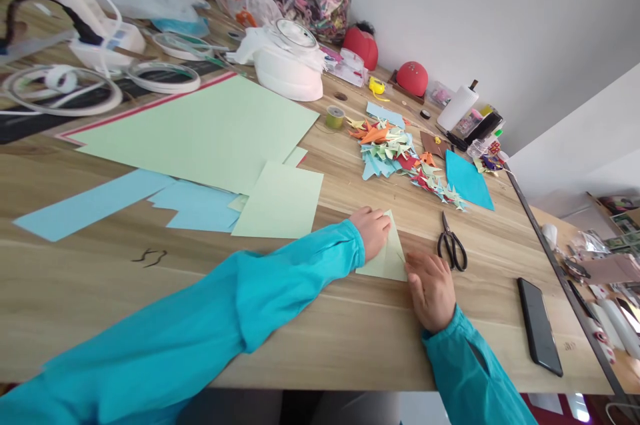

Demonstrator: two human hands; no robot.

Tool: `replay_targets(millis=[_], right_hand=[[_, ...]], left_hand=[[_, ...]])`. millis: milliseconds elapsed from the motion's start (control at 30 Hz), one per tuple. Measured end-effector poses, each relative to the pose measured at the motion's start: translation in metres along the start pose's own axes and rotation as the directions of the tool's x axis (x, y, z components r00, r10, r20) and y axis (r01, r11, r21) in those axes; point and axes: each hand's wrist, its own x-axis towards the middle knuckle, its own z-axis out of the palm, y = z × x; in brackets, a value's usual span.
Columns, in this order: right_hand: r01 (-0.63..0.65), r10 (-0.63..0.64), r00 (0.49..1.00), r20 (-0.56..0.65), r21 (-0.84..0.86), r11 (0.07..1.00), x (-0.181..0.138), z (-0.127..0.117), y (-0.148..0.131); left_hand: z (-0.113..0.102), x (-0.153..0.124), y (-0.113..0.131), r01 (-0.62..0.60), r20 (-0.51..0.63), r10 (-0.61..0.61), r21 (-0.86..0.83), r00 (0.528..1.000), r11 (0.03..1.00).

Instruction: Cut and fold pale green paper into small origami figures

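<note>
A sheet of light green paper (384, 263), folded toward a point at its far end, lies flat on the wooden table. My left hand (371, 233) rests on its upper left side, fingers curled and pressed against the paper. At the right edge of the same sheet, my right hand (431, 286) has its fingertips closed on the border; its palm side is partly hidden. Black-handled scissors (452, 245) lie just beyond my right hand. To the left are a loose light green sheet (283, 201) and light blue paper pieces (197, 205).
Folded paper cranes (385, 148) are heaped farther back, beside a teal sheet (467, 178). A phone (539, 325) lies near the right edge. A large green sheet (210, 128), a thread spool (335, 117) and a power strip (107, 45) with cables occupy the back left.
</note>
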Motion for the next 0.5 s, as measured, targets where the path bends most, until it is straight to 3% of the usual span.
replay_targets(millis=[167,333,500], right_hand=[[-0.119,0.124,0.984,-0.127,0.045,0.992,0.036,0.006,0.004],[-0.045,0.046,0.995,-0.087,0.02,0.999,0.081,0.036,0.014],[0.014,-0.014,0.999,-0.039,0.003,1.0,0.084,0.047,0.016]], left_hand=[[0.001,0.0,-0.001,-0.015,-0.034,0.015,0.0,0.999,1.0],[0.003,-0.002,-0.001,-0.007,-0.063,0.007,0.003,0.998,1.0],[0.004,-0.005,0.0,0.005,-0.089,-0.007,-0.028,0.996,1.0]])
